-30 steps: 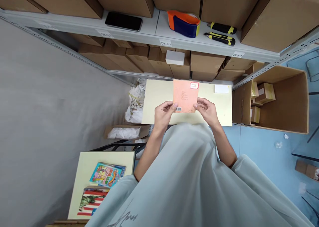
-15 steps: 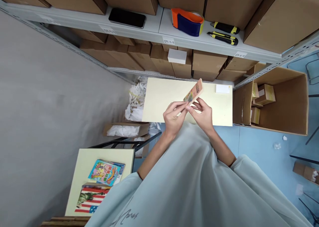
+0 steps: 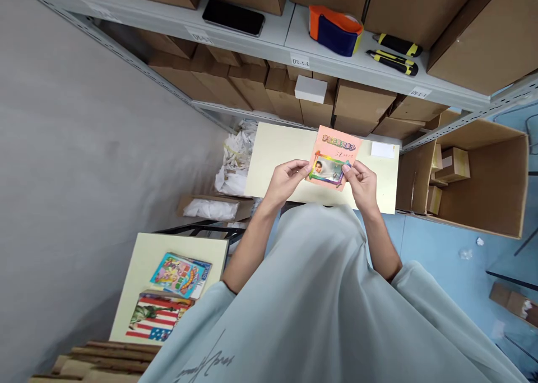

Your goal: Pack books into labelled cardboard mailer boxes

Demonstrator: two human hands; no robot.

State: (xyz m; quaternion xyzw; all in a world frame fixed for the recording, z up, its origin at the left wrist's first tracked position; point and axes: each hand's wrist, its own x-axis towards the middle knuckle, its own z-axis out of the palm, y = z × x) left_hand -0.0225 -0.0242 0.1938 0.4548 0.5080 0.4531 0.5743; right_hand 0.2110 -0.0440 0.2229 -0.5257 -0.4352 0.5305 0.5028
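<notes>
Between my two hands is a pink book [image 3: 334, 153], its cover turned up toward me, with a colourful title and a rainbow-framed picture. My left hand [image 3: 286, 182] pinches its left edge near the bottom corner, thumb on the cover. On the opposite edge my right hand [image 3: 362, 185] grips it the same way. The book is held above a pale yellow table [image 3: 269, 170]. A small white box or pad [image 3: 382, 150] lies on the table's right end.
A shelf [image 3: 290, 35] ahead carries cardboard boxes, a phone [image 3: 233, 17], an orange-and-blue band [image 3: 335, 31] and two utility knives [image 3: 394, 62]. An open carton [image 3: 496, 181] stands right. Magazines [image 3: 180, 275] lie on a side table [image 3: 130, 276] at lower left.
The book was tilted nearly edge-on with both hands close together at its lower end. Now it faces me, and my hands have moved apart to its two sides.
</notes>
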